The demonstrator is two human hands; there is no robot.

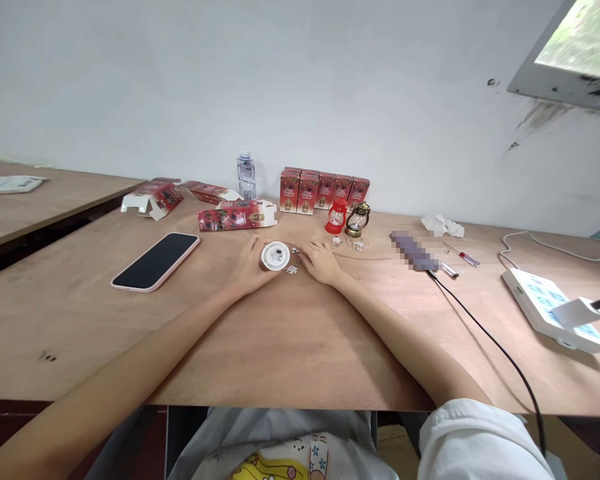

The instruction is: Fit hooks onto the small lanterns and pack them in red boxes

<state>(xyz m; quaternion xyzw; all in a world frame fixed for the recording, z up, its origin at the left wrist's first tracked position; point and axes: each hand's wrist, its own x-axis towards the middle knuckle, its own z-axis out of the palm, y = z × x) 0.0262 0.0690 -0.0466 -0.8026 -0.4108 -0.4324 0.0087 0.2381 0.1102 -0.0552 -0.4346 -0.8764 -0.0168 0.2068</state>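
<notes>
My left hand (250, 268) is closed around a round white part (275, 256), its open face turned up with a small dark and metallic piece inside. The body below that rim is hidden by my fingers. To its right, my right hand (321, 262) rests low on the table, fingers bent together and tips down; anything between them is too small to make out. Small white pieces with thin wire (292, 269) lie between my hands. Beyond my right hand stand a red miniature lantern (335, 217) and a bronze-coloured miniature lantern (357, 220), with more small pieces (357, 245) in front.
Several red printed boxes (307, 193) stand by the wall beside a water bottle (246, 175). Opened boxes (237, 217) lie to the left, near a phone (156, 262). Rightward are a cabled, blurred-out device (414, 252), a screwdriver (469, 259), crumpled tissue (443, 226) and a power strip (540, 303).
</notes>
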